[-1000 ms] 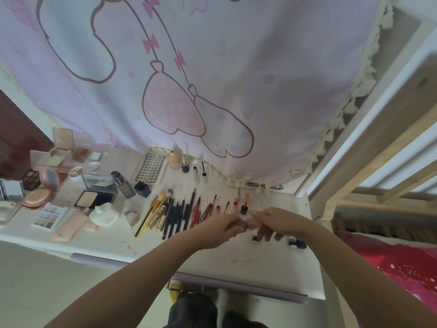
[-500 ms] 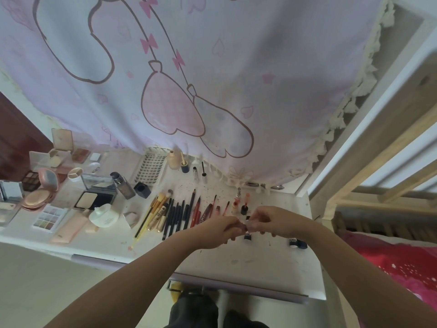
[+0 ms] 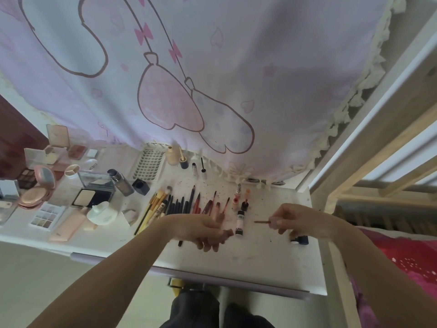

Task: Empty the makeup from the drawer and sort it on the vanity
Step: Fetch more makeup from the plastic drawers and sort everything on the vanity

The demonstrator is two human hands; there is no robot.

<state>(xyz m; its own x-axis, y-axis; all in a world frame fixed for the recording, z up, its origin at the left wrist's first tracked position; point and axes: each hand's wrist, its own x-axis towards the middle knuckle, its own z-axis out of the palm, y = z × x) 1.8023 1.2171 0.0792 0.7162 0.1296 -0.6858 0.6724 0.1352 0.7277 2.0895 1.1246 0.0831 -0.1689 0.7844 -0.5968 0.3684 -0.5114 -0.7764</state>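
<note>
Head view: my right hand (image 3: 298, 221) pinches thin reddish wand applicator (image 3: 262, 222) by its cap; left hand (image 3: 205, 229) grips small pinkish tube (image 3: 227, 232). Light, rigid, slippery; wet tip smears.

Soft, diffuse daylight, moderately bright. It comes through the translucent pink curtain (image 3: 212, 67), which glows evenly; a greyish shadow patch sits on its right part. No hard shadows on the vanity top (image 3: 260, 256); only faint soft shading under the forearms. No glare. Wide-angle lens: strong barrel distortion, with the bed frame rails (image 3: 390, 143) bowed and slanted at the right edge. Left hand (image 3: 208, 233) and right hand (image 3: 293, 221) slightly smeared by motion blur. Small items on the far left are soft; labels mostly unreadable. Overall contrast low, colours washed.
</note>
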